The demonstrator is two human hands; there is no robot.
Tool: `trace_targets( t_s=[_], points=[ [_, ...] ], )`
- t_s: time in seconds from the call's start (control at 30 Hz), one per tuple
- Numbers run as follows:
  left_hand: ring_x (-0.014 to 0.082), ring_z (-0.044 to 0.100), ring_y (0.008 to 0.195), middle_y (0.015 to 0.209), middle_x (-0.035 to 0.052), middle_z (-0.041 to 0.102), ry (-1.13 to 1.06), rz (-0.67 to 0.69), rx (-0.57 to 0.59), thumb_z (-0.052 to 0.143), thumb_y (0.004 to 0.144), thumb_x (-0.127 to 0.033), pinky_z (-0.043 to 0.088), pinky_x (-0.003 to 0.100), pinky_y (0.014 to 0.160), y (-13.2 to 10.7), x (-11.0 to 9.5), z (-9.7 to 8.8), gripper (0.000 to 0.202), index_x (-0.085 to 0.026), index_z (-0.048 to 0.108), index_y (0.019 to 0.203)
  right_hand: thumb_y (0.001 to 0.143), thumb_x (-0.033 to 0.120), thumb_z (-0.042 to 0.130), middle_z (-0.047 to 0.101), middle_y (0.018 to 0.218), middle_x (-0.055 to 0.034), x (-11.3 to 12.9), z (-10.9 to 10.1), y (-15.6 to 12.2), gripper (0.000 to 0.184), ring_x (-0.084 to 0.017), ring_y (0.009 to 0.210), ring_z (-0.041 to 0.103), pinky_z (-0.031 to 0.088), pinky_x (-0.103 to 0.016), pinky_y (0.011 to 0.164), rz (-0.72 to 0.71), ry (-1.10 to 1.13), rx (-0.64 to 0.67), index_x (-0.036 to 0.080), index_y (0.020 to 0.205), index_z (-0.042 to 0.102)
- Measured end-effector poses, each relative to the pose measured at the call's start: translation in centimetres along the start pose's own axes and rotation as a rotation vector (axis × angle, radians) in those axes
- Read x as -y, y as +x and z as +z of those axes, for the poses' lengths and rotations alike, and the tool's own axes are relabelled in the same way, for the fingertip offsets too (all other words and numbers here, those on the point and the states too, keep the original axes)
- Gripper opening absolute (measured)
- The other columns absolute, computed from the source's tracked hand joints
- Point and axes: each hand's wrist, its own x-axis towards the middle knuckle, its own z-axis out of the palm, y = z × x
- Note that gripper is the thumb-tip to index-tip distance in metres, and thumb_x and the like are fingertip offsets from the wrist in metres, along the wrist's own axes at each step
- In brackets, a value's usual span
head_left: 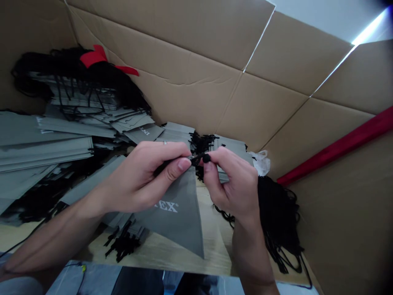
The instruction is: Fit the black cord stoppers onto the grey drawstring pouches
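A grey fabric pouch (179, 221) with white lettering hangs tilted from my left hand (150, 174), its lower corner over the wooden table. Thumb and forefinger of that hand pinch the pouch's top corner, where a black cord (196, 159) comes out. My right hand (233, 180) is just to the right, its thumb and forefinger closed on the dark end of the cord. The two hands' fingertips are a short gap apart. My left fingers partly cover the pouch's top edge and lettering.
Stacked grey pouches (46, 147) with black cords fill the left side. A bundle of black cords (279, 221) lies at the right. Cardboard walls (184, 53) enclose the wooden table (215, 250). A red strip (337, 147) runs along the right wall, near a crumpled clear plastic bag (262, 163).
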Motion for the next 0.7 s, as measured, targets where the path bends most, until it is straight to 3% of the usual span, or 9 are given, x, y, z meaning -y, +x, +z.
trace_targets(
  t_s=[0.13, 0.33, 0.6, 0.7],
  points=[
    [0.0088, 0.038, 0.058, 0.068, -0.0068, 0.044, -0.004, 0.009, 0.019, 0.057, 0.111, -0.017, 0.033, 0.024, 0.056, 0.2, -0.3, 0.2, 0.025, -0.02, 0.056, 0.086, 0.104, 0.014, 0.057, 0.066, 0.077, 0.0002, 0.1, 0.5, 0.0, 0.018, -0.016, 0.069, 0.057, 0.043, -0.034, 0.065, 0.051, -0.026, -0.129, 0.024, 0.091, 0.065],
    [0.01, 0.035, 0.057, 0.066, -0.0066, 0.039, -0.044, 0.059, 0.089, 0.057, 0.11, -0.017, 0.03, 0.026, 0.055, 0.5, -0.2, 0.1, 0.035, -0.021, 0.045, 0.078, 0.096, 0.014, 0.06, 0.061, 0.069, 0.0035, 0.5, 1.2, -0.1, 0.016, -0.012, 0.059, 0.052, 0.041, -0.031, 0.059, 0.162, -0.021, -0.212, 0.022, 0.085, 0.068],
    [0.0086, 0.033, 0.058, 0.069, -0.0067, 0.036, -0.135, 0.009, 0.194, 0.055, 0.111, -0.016, 0.029, 0.025, 0.054, 0.4, 0.0, -0.6, 0.034, -0.021, 0.044, 0.08, 0.091, 0.013, 0.062, 0.058, 0.066, 0.0063, 0.7, 0.9, -0.1, 0.015, -0.009, 0.057, 0.05, 0.04, -0.026, 0.057, 0.226, -0.048, -0.255, 0.021, 0.081, 0.07],
    [0.0088, 0.034, 0.057, 0.067, -0.0067, 0.037, -0.154, -0.047, 0.216, 0.053, 0.112, -0.018, 0.031, 0.025, 0.053, 0.3, -0.2, -0.7, 0.034, -0.021, 0.047, 0.079, 0.091, 0.012, 0.062, 0.06, 0.065, 0.0062, 0.6, 0.5, 0.0, 0.015, -0.008, 0.056, 0.05, 0.04, -0.025, 0.057, 0.185, -0.074, -0.221, 0.019, 0.08, 0.07]
  ],
)
